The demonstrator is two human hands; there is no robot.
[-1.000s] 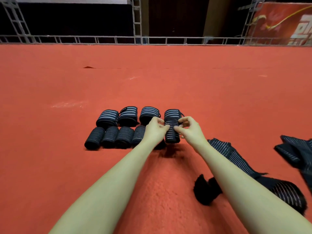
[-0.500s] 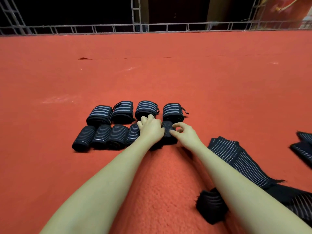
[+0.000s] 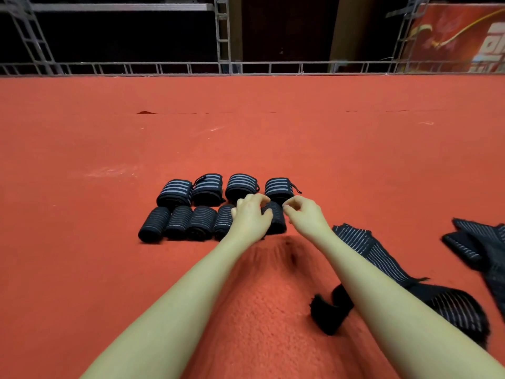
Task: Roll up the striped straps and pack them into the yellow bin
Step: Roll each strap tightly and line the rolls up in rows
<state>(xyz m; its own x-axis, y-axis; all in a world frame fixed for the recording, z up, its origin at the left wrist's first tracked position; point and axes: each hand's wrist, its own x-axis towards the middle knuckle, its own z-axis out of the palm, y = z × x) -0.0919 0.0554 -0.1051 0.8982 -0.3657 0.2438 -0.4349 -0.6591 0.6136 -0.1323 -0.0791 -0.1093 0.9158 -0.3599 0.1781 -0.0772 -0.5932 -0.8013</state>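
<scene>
Two rows of rolled dark striped straps lie on the red carpet. The back row [image 3: 241,184] has several rolls with wide grey stripes. The front row [image 3: 179,221] has several finer-striped rolls lying side by side. The rightmost front roll [image 3: 276,221] lies on the carpet between my hands. My left hand [image 3: 250,216] hovers over the row, its thumb against that roll's left side. My right hand [image 3: 307,217] is just right of the roll, fingers loosely curled and holding nothing. No yellow bin is in view.
Unrolled striped straps lie on the carpet at the right: one long one [image 3: 366,248] under my right forearm, another heap [image 3: 481,243] at the far right edge. A black strap end [image 3: 328,314] lies near my right elbow. A metal truss rail [image 3: 246,68] borders the far edge.
Both hands carried a roll down to the right end of the front row and set it there. My right hand has come off it and my left hand has loosened.
</scene>
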